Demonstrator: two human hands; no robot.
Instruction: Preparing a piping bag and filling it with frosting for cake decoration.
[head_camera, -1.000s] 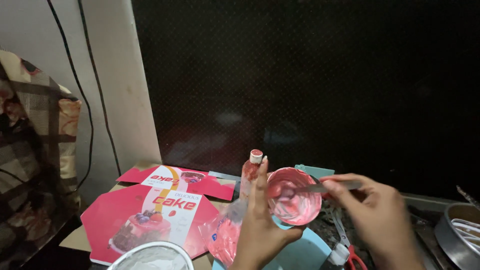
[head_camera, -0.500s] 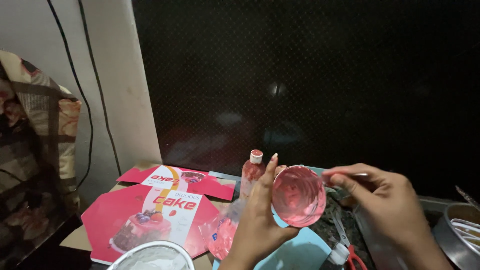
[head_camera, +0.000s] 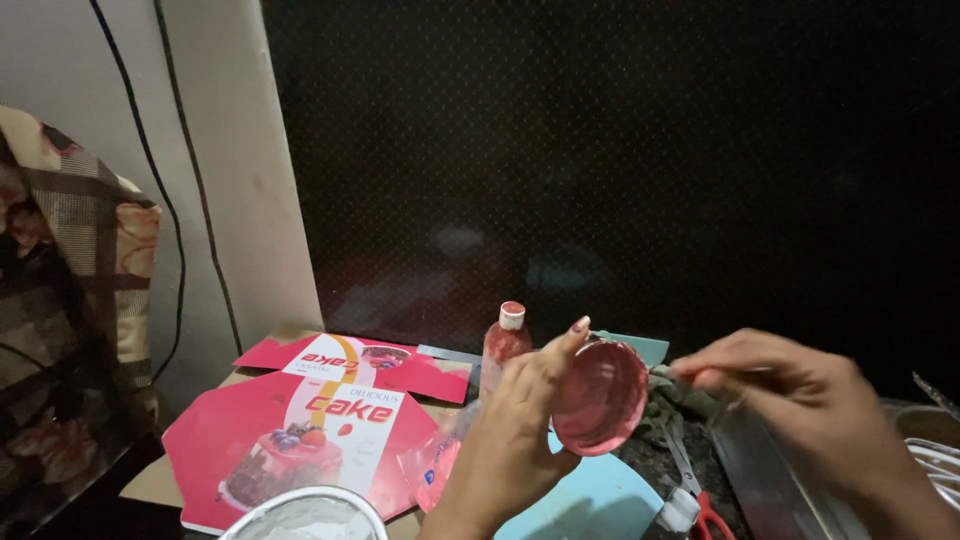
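My left hand (head_camera: 510, 430) grips a small round bowl (head_camera: 600, 397) smeared inside with pink cream, tilted so that its opening faces right. My right hand (head_camera: 800, 405) is just to the right of the bowl, fingers pinched on a thin metal utensil (head_camera: 668, 371) whose tip points at the bowl's rim. A small bottle of red liquid with a white cap (head_camera: 503, 347) stands behind my left hand. A clear plastic bag with pink cream (head_camera: 432, 462) lies below the hand.
A flattened pink cake box (head_camera: 290, 430) lies at the left. A white-filled bowl (head_camera: 300, 515) is at the bottom edge. Red-handled scissors (head_camera: 700, 495) lie on the dark counter, by a light blue board (head_camera: 590, 500). A metal pan (head_camera: 930, 440) sits at the right edge.
The left hand has tipped the bowl from nearly level to facing sideways. The right hand has pulled the utensil out of the bowl and moved slightly right.
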